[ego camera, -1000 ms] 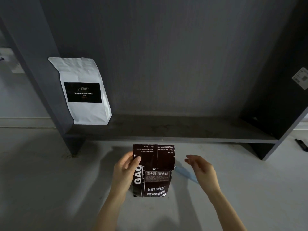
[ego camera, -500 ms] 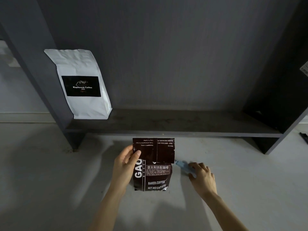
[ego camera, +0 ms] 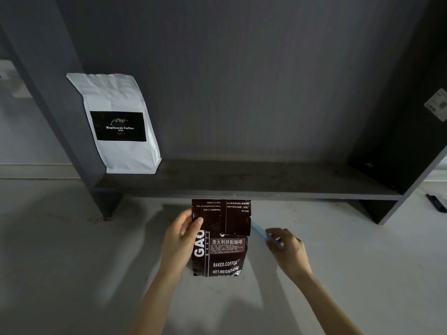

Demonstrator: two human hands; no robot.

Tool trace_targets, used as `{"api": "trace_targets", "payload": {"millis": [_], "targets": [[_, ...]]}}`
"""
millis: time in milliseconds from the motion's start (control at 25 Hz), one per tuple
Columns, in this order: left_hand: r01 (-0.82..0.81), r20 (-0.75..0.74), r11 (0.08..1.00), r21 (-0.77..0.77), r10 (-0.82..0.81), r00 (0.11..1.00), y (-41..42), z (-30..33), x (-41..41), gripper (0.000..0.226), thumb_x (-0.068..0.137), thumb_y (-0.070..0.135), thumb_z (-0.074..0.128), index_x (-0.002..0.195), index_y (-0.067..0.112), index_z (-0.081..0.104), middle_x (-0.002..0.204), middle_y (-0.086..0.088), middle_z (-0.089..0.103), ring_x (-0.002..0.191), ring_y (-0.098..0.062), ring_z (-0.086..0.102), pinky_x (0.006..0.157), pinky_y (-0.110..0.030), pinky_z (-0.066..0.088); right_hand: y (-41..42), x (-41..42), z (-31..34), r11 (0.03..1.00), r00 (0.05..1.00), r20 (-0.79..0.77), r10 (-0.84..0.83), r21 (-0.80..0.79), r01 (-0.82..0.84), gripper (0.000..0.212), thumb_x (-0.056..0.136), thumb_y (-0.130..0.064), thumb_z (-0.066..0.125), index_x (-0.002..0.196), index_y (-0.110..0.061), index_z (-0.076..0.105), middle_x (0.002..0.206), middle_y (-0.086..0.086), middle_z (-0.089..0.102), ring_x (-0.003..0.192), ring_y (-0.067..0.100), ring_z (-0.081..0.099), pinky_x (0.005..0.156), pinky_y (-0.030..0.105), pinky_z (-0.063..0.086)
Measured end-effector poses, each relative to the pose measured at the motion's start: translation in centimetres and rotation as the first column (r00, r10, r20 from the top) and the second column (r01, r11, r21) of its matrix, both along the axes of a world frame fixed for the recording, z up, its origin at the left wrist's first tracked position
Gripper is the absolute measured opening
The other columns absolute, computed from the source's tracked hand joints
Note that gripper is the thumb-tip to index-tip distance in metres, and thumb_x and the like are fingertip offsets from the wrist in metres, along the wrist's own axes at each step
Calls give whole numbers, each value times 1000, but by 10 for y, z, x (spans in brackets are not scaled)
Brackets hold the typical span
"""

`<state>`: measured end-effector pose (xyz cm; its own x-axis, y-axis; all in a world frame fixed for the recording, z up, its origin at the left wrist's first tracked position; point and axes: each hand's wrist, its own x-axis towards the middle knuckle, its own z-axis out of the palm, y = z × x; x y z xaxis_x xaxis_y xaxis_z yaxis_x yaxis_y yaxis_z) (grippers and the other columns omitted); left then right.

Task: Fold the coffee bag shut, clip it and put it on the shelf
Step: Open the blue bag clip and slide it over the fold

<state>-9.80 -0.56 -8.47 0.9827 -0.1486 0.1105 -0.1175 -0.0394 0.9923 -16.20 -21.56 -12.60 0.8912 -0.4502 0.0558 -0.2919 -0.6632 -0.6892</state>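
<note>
A dark brown coffee bag stands on the pale floor in front of the shelf, its top folded down over the front. My left hand grips the bag's left edge, thumb pressed on the folded flap. A light blue clip lies just right of the bag. My right hand has its fingers closed on the clip's right end. The dark grey shelf board runs across the view just behind the bag.
A white coffee bag with a black label stands at the shelf's left end against the side panel. The shelf's right side panel carries a white sticker. A small black object lies on the floor at far right.
My right hand came down from mid-air to the blue clip beside the bag and closed its fingers on it. My left hand kept holding the folded bag.
</note>
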Motion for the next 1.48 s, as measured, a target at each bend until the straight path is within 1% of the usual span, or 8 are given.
{"api": "trace_targets", "payload": {"millis": [200, 320, 440, 720, 880, 1040, 1200, 1480], "targets": [[-13, 41, 996, 93, 9, 999, 2, -2, 1, 18, 85, 13, 55, 92, 30, 56, 90, 17, 62, 77, 18, 58, 68, 2, 42, 9, 13, 52, 998, 969, 242, 45, 24, -52, 28, 81, -8, 60, 108, -15, 59, 96, 7, 62, 75, 13, 55, 54, 6, 39], [1, 57, 992, 130, -8, 998, 2, -4, 2, 18, 85, 12, 54, 93, 28, 55, 91, 15, 62, 89, -1, 60, 76, -12, 45, 21, 14, 80, 995, 928, 359, 99, -7, -104, 29, 81, -12, 60, 109, -19, 59, 92, -2, 57, 72, 6, 54, 59, -1, 42], [7, 60, 988, 152, -17, 998, 3, -3, 3, 18, 85, 10, 54, 98, 22, 57, 93, 10, 63, 96, -14, 60, 82, -24, 44, 32, 13, 93, 978, 893, 398, 209, -82, -193, 31, 81, -10, 60, 109, -22, 59, 89, -7, 55, 77, 7, 55, 62, 3, 42], [100, 73, 985, 143, -111, 991, 7, 8, -1, 35, 84, 8, 54, 86, 43, 51, 92, 18, 63, 88, 0, 61, 73, -7, 47, 42, 13, 88, 954, 870, 392, 299, -141, -265, 31, 80, -8, 60, 107, -23, 61, 86, -19, 50, 82, 10, 50, 68, 1, 37], [90, 118, 994, 60, -97, 988, 4, 14, 1, 36, 81, 27, 59, 110, 44, 47, 113, 6, 59, 105, -8, 56, 88, -26, 47, 43, 11, 86, 944, 867, 376, 328, -158, -289, 31, 80, -7, 60, 106, -23, 63, 93, -16, 53, 86, 9, 51, 72, -1, 37], [18, 286, 987, 162, -64, 956, 0, 29, 5, 29, 82, 19, 58, 92, 47, 55, 106, 12, 62, 100, 0, 57, 77, -7, 45, 44, 9, 85, 922, 860, 335, 386, -176, -345, 30, 81, -10, 60, 108, -25, 62, 94, -11, 54, 88, 9, 52, 72, 1, 39], [-32, 260, 994, 104, 4, 966, 0, 27, 5, 28, 82, 17, 59, 81, 45, 62, 94, 12, 67, 86, 3, 62, 71, -8, 47, 47, 6, 80, 913, 849, 342, 402, -216, -345, 29, 80, -21, 57, 107, -32, 58, 98, -3, 60, 91, 13, 54, 70, 24, 48], [-3, 187, 995, 95, -15, 982, 4, 28, 11, 18, 87, 22, 51, 93, 28, 67, 93, 18, 67, 88, 9, 61, 74, -2, 44, 55, 7, 71, 905, 845, 405, 350, -380, -193, 28, 77, -28, 51, 104, -29, 60, 90, -4, 65, 84, 11, 51, 55, 17, 43]]}}
